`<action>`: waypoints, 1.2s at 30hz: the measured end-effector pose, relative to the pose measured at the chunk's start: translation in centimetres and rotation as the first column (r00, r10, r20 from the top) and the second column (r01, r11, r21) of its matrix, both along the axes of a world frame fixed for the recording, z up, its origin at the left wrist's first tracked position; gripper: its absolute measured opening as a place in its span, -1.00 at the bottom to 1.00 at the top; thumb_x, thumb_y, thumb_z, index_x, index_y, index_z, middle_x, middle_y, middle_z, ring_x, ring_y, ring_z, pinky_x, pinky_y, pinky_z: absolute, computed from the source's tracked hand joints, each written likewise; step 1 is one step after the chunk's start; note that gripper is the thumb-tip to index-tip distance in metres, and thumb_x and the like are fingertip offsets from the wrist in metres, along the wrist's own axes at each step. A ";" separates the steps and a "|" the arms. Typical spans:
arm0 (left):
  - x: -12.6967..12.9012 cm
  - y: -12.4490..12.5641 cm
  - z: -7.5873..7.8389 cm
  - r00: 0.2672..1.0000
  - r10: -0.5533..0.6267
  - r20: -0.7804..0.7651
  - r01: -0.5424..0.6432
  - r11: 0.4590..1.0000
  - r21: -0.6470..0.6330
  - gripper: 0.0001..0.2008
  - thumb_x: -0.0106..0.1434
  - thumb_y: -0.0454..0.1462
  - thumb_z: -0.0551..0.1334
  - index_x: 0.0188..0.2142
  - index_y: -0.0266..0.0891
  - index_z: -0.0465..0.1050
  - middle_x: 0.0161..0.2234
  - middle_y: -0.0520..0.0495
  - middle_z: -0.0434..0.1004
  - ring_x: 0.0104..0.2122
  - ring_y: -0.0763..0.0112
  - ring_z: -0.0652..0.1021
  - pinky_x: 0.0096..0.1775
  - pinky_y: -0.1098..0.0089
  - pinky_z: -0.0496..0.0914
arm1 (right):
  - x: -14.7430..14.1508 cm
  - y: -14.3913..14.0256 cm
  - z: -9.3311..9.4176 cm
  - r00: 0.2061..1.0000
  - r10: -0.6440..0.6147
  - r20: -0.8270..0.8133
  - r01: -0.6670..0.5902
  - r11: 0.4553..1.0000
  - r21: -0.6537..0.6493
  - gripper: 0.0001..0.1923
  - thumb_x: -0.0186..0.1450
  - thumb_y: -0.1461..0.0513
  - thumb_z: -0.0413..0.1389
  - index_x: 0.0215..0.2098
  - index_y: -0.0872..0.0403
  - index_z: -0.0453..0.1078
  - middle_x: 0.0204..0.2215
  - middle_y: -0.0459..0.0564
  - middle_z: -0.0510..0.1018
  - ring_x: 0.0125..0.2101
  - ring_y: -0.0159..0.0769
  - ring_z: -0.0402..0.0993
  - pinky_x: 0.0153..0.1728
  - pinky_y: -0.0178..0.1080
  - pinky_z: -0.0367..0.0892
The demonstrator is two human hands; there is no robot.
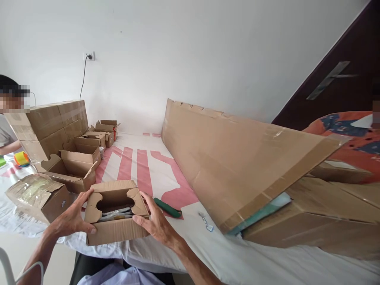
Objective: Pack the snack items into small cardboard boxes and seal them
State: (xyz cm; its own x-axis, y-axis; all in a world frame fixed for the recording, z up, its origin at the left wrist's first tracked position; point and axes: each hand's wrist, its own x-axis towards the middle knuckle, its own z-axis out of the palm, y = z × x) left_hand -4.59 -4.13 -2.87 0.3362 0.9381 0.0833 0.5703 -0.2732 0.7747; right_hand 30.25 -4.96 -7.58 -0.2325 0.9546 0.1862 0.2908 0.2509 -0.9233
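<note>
A small cardboard box [118,232] is in front of me at the near edge of the sheet-covered surface. Its end flaps are folded in, and grey plastic-like packets [117,213] show through the opening between them. My left hand [74,217] grips the box's left side, thumb on the front wall and fingers at the back corner. On the right side, my right hand [156,221] holds the box with its thumb over the top edge. Just beyond my right hand lies a dark green, long-handled object [168,208], whose kind I cannot make out.
A taped carton [38,194] and several open boxes [71,168] line the left, before stacked cartons [56,122]. A person [8,130] is at far left by a yellow tape roll [21,158]. A large cardboard sheet [237,154] leans at right; a small tagged item [207,222] lies near it.
</note>
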 end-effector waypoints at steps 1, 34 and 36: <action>-0.2 0.0 0.1 1.000 -0.009 -0.013 0.009 1.000 0.012 0.23 -0.04 -0.01 0.62 0.55 0.06 0.10 0.42 -0.22 0.28 0.33 -0.21 0.43 0.25 -0.04 0.47 | -0.1 0.0 0.2 1.000 -0.007 0.013 0.007 1.000 -0.006 -0.10 0.30 -0.01 0.30 0.50 -0.02 0.12 0.47 0.21 0.29 0.46 0.08 0.22 0.44 0.14 0.19; 1.7 -2.8 -0.6 0.924 0.248 -0.292 -0.144 0.931 0.336 -0.45 0.52 -0.01 0.10 0.40 -0.06 0.40 0.44 -0.23 0.37 0.48 -0.19 0.26 0.39 -0.29 0.22 | 2.8 4.0 -1.2 0.956 -0.193 0.222 0.038 0.829 0.557 -0.67 0.44 0.36 0.01 -0.04 0.00 0.60 -0.09 0.10 0.72 -0.07 -0.09 0.64 0.00 -0.01 0.60; 2.1 -3.2 -1.1 0.943 0.194 -0.270 -0.117 0.954 0.277 -0.28 0.47 0.10 0.20 0.50 -0.08 0.22 0.52 -0.28 0.21 0.46 -0.18 0.31 0.39 -0.22 0.26 | 2.8 3.7 0.1 0.939 -0.205 0.275 0.012 0.821 0.571 -0.71 0.45 0.32 0.04 -0.05 0.00 0.60 -0.09 0.12 0.71 -0.03 -0.04 0.62 0.04 0.05 0.57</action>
State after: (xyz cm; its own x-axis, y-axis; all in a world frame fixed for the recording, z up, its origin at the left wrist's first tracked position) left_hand -2.49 -7.30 -3.92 0.2332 0.9408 0.2462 0.8110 -0.3278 0.4846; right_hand 33.04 -1.29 -7.49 -0.2711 0.7320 0.6250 0.5928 0.6386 -0.4907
